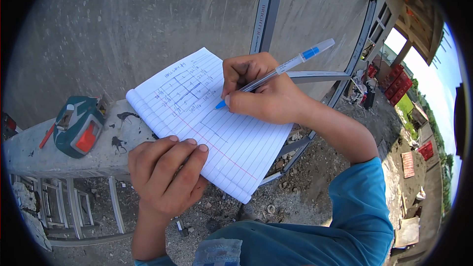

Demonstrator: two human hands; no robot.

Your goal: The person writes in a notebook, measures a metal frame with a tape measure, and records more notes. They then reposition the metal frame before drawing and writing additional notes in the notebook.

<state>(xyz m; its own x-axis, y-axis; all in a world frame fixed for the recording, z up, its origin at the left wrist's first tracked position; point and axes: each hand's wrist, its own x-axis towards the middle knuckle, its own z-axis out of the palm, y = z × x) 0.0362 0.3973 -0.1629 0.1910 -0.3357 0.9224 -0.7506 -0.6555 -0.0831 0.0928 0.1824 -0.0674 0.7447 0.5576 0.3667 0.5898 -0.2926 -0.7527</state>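
My right hand (261, 88) grips a blue pen (278, 70), its blue tip on the lined page of a notepad (231, 143). A hand-drawn grid with numbers and some writing covers the upper part of the page, and fainter lines lie below the pen tip. My left hand (170, 175) presses with its fingers on the pad's lower left edge, the thumb hidden. The pad rests partly on a concrete ledge (118, 148). Left of it on the ledge sits a green and red tape measure (79, 127).
Behind the pad rises a grey wall (162, 15) with a metal frame (266, 15). An aluminium ladder (79, 207) lies below the ledge at lower left. Rubble covers the ground (305, 192). Red crates (398, 84) stand at the far right.
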